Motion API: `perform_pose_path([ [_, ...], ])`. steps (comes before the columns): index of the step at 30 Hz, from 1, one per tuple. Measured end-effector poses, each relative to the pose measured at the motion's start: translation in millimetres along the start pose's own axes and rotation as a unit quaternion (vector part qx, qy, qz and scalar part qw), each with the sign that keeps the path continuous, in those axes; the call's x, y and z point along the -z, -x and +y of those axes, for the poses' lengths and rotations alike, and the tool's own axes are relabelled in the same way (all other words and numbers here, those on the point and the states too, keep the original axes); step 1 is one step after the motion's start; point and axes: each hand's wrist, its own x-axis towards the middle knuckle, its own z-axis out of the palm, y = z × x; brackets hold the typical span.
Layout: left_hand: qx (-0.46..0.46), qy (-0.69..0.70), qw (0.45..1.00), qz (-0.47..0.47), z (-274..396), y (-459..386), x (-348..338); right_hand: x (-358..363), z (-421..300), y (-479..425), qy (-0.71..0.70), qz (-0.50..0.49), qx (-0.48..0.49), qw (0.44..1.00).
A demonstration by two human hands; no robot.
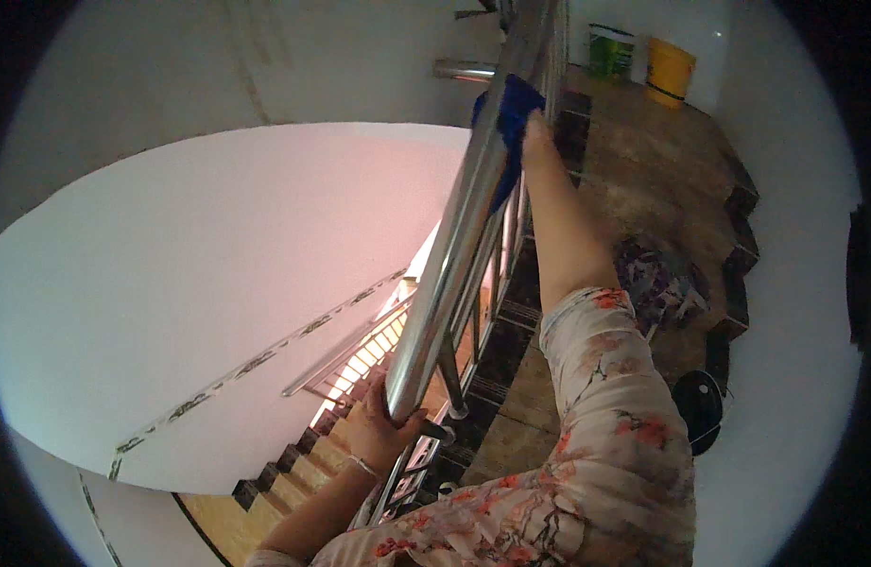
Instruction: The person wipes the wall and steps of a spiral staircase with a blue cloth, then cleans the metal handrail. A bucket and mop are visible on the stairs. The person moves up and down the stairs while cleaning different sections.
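Observation:
A thick, shiny metal handrail point(449, 241) runs from the top of the view down to the lower middle. My left hand point(382, 432) grips the rail's near, lower end, with a thin bracelet on the wrist. My right arm reaches far up along the rail, and my right hand point(538, 131) presses a blue cloth point(518, 110) around the rail near a short side tube. The cloth drapes over both sides of the rail and hides most of the fingers.
Stairs point(304, 471) with a second railing point(347, 347) descend below, left of the rail. On the tiled landing point(641, 163) at right stand a green bucket point(611, 53) and a yellow bucket point(669, 71). A dark patterned bundle point(658, 283) and a round black object point(699, 411) lie nearer.

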Motion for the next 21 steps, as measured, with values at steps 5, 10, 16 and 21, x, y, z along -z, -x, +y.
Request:
perform_pose_path([
  [5,0.023,0.046,0.999,-0.004,-6.3,2.7,-0.9,-12.1,53.6,32.4,0.001,0.016,0.001,1.000],
  [10,0.034,-0.010,0.999,-0.003,0.3,-1.0,2.4,-3.1,80.7,97.7,-0.217,-0.069,-0.088,0.970],
  [16,0.041,-0.020,0.999,-0.010,12.0,1.5,-3.8,3.4,70.7,35.0,0.147,0.057,0.065,0.985],
  [21,0.028,-0.033,0.999,0.007,5.4,6.7,-0.1,-3.1,22.2,-23.5,0.461,0.040,0.204,0.863],
])
